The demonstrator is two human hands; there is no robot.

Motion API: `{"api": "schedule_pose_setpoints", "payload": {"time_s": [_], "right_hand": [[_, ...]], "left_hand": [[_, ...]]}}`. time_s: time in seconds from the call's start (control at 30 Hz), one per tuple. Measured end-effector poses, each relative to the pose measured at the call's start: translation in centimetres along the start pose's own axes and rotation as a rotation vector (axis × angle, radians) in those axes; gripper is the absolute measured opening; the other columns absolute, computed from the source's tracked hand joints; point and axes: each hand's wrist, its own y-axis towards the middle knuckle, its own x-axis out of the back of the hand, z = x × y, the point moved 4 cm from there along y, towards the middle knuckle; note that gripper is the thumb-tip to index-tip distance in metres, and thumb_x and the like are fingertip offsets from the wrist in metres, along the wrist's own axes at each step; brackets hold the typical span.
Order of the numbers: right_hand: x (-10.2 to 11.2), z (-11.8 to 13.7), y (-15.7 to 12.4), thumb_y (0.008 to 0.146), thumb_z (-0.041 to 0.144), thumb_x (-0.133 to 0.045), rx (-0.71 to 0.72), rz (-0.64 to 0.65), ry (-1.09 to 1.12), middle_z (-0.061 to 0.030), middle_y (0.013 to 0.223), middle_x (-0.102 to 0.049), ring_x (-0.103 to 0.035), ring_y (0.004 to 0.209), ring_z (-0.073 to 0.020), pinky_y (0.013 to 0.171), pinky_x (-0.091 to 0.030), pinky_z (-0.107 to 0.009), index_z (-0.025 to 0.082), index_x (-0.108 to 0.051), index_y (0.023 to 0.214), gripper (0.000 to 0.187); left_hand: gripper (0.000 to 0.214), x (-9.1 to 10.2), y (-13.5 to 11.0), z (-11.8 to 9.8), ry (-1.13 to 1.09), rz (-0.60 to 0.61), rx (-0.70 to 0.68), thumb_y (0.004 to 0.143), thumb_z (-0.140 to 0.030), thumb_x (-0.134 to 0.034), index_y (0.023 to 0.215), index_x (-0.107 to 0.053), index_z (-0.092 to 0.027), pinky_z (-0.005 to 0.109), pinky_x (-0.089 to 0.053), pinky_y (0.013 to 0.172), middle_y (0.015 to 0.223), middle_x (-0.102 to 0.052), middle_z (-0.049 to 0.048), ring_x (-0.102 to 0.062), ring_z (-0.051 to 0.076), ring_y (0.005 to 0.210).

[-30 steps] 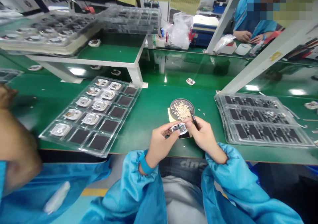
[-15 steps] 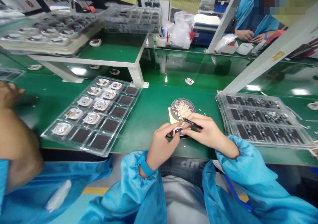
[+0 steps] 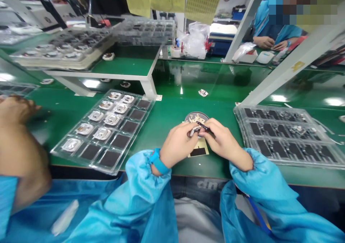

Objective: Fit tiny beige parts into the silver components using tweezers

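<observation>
Left hand: fingers drawn together in a pinch on a small white-rimmed part, raised above the desk. Right hand: fingers curled closed around a slim black tool, its end at the part; whether they touch we cannot tell.

Room: green desk surface shows between the left hand and the pocketed tray; another stretch separates the right hand from the stacked trays. The desk's front edge runs just below both wrists.

Containers: behind the hands, a round dish, partly covered by them, holds pale bits. The pocketed tray has nine white parts seated; six pockets show dark bases. The stacked trays carry dark pieces in rows. On the raised shelf, more trays hold similar parts. A loose part lies on the desk beyond the dish.

Against half a second ago: we note both hands farther forward, over the dish's near rim, exposing the dark patch on the yellow card.
</observation>
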Motion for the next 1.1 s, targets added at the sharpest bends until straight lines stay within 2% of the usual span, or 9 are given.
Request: {"api": "schedule_pose_setpoints", "payload": {"time_s": [0.13, 0.33, 0.47, 0.63, 0.73, 0.83, 0.9, 1.0, 1.1], "right_hand": [[0.2, -2.7, 0.8, 0.099, 0.024, -0.057, -0.169, -0.207, 0.004, -0.0053, 0.093, -0.058, -0.057, 0.085, -0.018, 0.077, -0.046, -0.032, 0.019, -0.058, 0.095, 0.006], [-0.5, -5.0, 1.0, 0.103, 0.031, -0.05, -0.261, -0.231, -0.006, -0.0066, 0.091, -0.061, -0.059, 0.087, -0.0195, 0.08, -0.045, -0.034, 0.017, -0.065, 0.093, 0.023], [0.3, -5.0, 1.2, 0.099, 0.031, -0.058, -0.276, -0.341, 0.034, -0.0048, 0.083, -0.061, -0.057, 0.077, -0.0169, 0.071, -0.043, -0.031, 0.016, -0.068, 0.088, 0.021], [1.3, -4.7, 1.2, 0.098, 0.036, -0.058, -0.271, -0.364, 0.121, -0.0049, 0.077, -0.059, -0.056, 0.074, -0.0164, 0.068, -0.043, -0.031, 0.016, -0.064, 0.071, 0.035], [1.5, -4.6, 0.1, 0.099, 0.044, -0.056, -0.333, -0.342, 0.185, -0.0055, 0.076, -0.062, -0.06, 0.076, -0.0172, 0.072, -0.046, -0.032, 0.016, -0.066, 0.071, 0.041], [0.5, -5.0, -1.8, 0.095, 0.054, -0.058, -0.536, -0.194, 0.444, -0.0028, 0.067, -0.062, -0.058, 0.06, -0.0152, 0.061, -0.047, -0.03, 0.016, -0.069, 0.084, 0.041], [-0.5, -4.9, -2.8, 0.089, 0.055, -0.067, -0.595, -0.054, 0.601, -0.0028, 0.071, -0.064, -0.058, 0.059, -0.0151, 0.058, -0.049, -0.03, 0.017, -0.069, 0.094, 0.038], [-1.2, -4.4, -3.6, 0.086, 0.046, -0.074, -0.507, 0.025, 0.588, -0.0062, 0.091, -0.069, -0.064, 0.078, -0.0175, 0.07, -0.053, -0.031, 0.017, -0.069, 0.094, 0.03], [-1.5, -4.2, -3.8, 0.09, 0.041, -0.07, -0.444, 0.023, 0.493, -0.0061, 0.098, -0.07, -0.065, 0.087, -0.0178, 0.079, -0.052, -0.031, 0.018, -0.07, 0.095, 0.023]], "left_hand": [[0.029, 1.2, 7.0, 2.8, 0.186, -0.07, 0.093, 0.088, -0.019, -0.059, 0.116, -0.064, -0.022, 0.03, -0.047, 0.073, 0.095, -0.071, 0.0033, -0.066, 0.02, 0.083], [0.032, 1.1, 18.5, 9.5, 0.442, -0.122, 0.326, 0.089, -0.023, -0.058, 0.119, -0.067, -0.019, 0.041, -0.047, 0.09, 0.114, -0.069, 0.0145, -0.063, 0.031, 0.108], [0.061, -2.0, 21.0, 9.7, 0.519, -0.172, 0.229, 0.086, -0.044, -0.066, 0.14, -0.057, -0.017, 0.052, -0.031, 0.112, 0.146, -0.049, 0.0183, -0.036, 0.038, 0.14], [0.053, -5.7, 21.7, 8.9, 0.497, -0.09, 0.175, 0.081, -0.046, -0.072, 0.119, -0.069, -0.009, 0.056, -0.024, 0.115, 0.138, -0.054, 0.0217, -0.032, 0.041, 0.14], [0.041, -5.0, 21.2, 7.9, 0.425, -0.109, 0.178, 0.085, -0.043, -0.068, 0.106, -0.071, -0.008, 0.052, -0.028, 0.114, 0.13, -0.06, 0.0219, -0.039, 0.039, 0.137], [0.045, -3.0, 18.3, 6.3, 0.267, -0.099, 0.183, 0.085, -0.047, -0.068, 0.11, -0.066, -0.01, 0.04, -0.045, 0.101, 0.115, -0.068, 0.016, -0.061, 0.028, 0.114], [0.048, -1.5, 14.7, 5.0, -0.064, -0.068, 0.206, 0.08, -0.038, -0.076, 0.115, -0.058, -0.011, 0.034, -0.052, 0.087, 0.108, -0.071, 0.0118, -0.068, 0.022, 0.097], [0.058, -0.4, 7.7, 3.2, -0.638, 0.073, 0.29, 0.07, -0.017, -0.081, 0.119, -0.05, -0.015, 0.033, -0.054, 0.081, 0.103, -0.072, 0.0094, -0.07, 0.02, 0.091], [0.061, -0.7, 1.3, 2.8, -0.806, 0.184, 0.394, 0.067, -0.014, -0.084, 0.118, -0.05, -0.016, 0.03, -0.054, 0.083, 0.096, -0.07, 0.0059, -0.069, 0.017, 0.089]]}}
